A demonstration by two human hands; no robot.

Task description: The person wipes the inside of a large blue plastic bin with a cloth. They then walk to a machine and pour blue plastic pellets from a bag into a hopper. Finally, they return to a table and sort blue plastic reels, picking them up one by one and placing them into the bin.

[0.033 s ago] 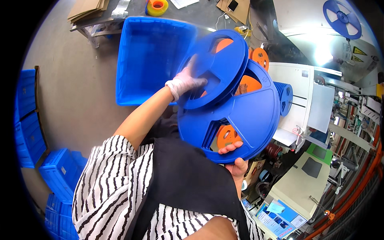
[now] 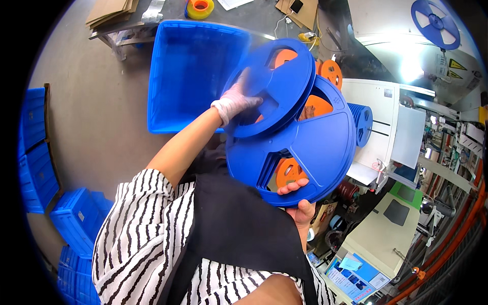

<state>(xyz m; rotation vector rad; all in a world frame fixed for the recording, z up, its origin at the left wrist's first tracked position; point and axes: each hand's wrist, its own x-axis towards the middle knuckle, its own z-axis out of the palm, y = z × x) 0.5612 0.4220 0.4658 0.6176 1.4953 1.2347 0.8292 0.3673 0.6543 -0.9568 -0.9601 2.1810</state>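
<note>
hands (image 2: 235,105): gripping blue reels (image 2: 317,147) | orange reels (image 2: 331,73): partly blocked behind | blue bin (image 2: 188,76): at left

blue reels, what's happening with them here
A person is handling two overlapping groups of blue reels. The left hand, in a pale glove, is at the left side of the upper blue reels, which partly cover the lower blue reels. The right hand grips the lower ones by their near rim, fingers and thumb on opposite sides. An open blue bin sits to the left.
</note>
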